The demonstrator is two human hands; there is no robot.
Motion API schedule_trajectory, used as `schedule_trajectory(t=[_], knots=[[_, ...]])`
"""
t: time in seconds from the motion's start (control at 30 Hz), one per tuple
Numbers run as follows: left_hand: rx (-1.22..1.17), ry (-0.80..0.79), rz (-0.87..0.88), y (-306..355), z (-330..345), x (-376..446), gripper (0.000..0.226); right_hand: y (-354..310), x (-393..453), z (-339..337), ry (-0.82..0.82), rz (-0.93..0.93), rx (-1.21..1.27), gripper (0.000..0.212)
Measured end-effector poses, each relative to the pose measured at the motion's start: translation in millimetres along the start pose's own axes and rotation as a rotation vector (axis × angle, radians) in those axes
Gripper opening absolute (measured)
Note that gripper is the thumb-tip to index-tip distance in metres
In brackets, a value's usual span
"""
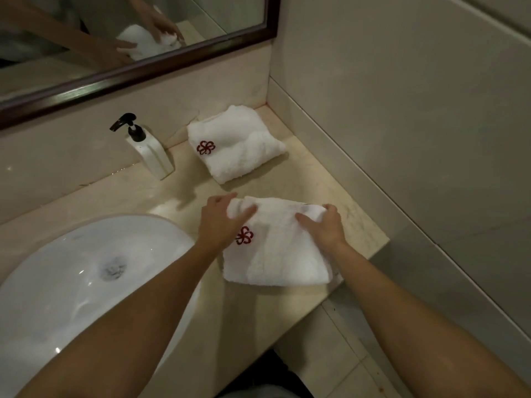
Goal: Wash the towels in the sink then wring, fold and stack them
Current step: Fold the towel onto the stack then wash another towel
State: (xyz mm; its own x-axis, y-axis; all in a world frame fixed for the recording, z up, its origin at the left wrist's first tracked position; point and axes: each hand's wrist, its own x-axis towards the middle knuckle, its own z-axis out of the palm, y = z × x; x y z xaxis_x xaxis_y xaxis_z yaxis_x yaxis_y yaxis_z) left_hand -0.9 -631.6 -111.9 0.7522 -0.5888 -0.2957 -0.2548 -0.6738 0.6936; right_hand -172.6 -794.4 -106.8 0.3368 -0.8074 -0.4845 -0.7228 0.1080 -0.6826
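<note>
Head view: both hands' fingers pinch the near towel [281, 248]'s far edge, counter [184, 196] edge close.

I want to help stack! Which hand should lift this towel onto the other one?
Probably both, though the right hand grips a far corner of the near towel, closer to the folded towel. The left hand only partly curls over its corner.

Marble counter [321, 179], two towels [234, 145], soap bottle [152, 152]

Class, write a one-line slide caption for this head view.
Both hands, left hand and right hand, grip a folded towel near a second towel.
</note>
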Motion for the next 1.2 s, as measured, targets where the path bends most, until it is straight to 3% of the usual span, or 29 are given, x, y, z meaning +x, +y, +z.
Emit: schedule_trajectory(t=[0.1, 0.23, 0.33, 0.4, 0.53, 0.6, 0.67, 0.8, 0.87, 0.93, 1.0, 1.13, 1.2], knots=[[0.042, 0.002, -0.012, 2, 10, -1, 0.056, 7, -13, 10, 0.038, 0.091, 0.004, 0.093], [-0.314, 0.096, -0.156, 9, 17, 1, 0.027, 11, -16, 15, 0.050, 0.047, -0.064, 0.079], [-0.377, 0.175, -0.243, 1, 21, -5, 0.039, 10, -16, 17, 0.054, -0.032, -0.084, 0.064], [-0.339, 0.196, -0.295, -1, 20, -11, 0.047, 10, -18, 20, 0.040, -0.022, -0.068, 0.070], [-0.364, -0.017, -0.417, 4, 6, -13, 0.089, 5, -18, 18, -0.027, 0.178, 0.145, 0.085], [-0.426, -0.109, -0.485, 7, -4, -12, 0.089, 1, -23, 15, -0.082, 0.211, 0.242, 0.078], [-0.540, -0.158, -0.493, 4, -8, -11, 0.063, 1, -25, 14, -0.087, 0.144, 0.279, 0.082], [-0.817, -0.147, -0.300, 5, -19, -19, 0.036, -27, -42, 0, -0.129, -0.091, 0.294, 0.042], [-0.854, -0.115, -0.228, 10, -30, -18, 0.029, -47, -41, -8, -0.132, -0.203, 0.248, 0.045], [-0.883, -0.090, -0.262, 19, -42, -11, 0.022, -68, -36, -11, -0.115, -0.277, 0.204, 0.058], [-0.931, -0.084, -0.278, 29, -55, 1, 0.025, -92, -25, -13, -0.118, -0.300, 0.204, 0.061], [-0.976, 0.011, -0.292, 48, -75, 34, 0.036, -142, 11, -7, -0.177, -0.303, 0.221, 0.041], [-1.003, 0.082, -0.302, 53, -82, 57, 0.048, -169, 35, -1, -0.220, -0.314, 0.204, 0.053]])
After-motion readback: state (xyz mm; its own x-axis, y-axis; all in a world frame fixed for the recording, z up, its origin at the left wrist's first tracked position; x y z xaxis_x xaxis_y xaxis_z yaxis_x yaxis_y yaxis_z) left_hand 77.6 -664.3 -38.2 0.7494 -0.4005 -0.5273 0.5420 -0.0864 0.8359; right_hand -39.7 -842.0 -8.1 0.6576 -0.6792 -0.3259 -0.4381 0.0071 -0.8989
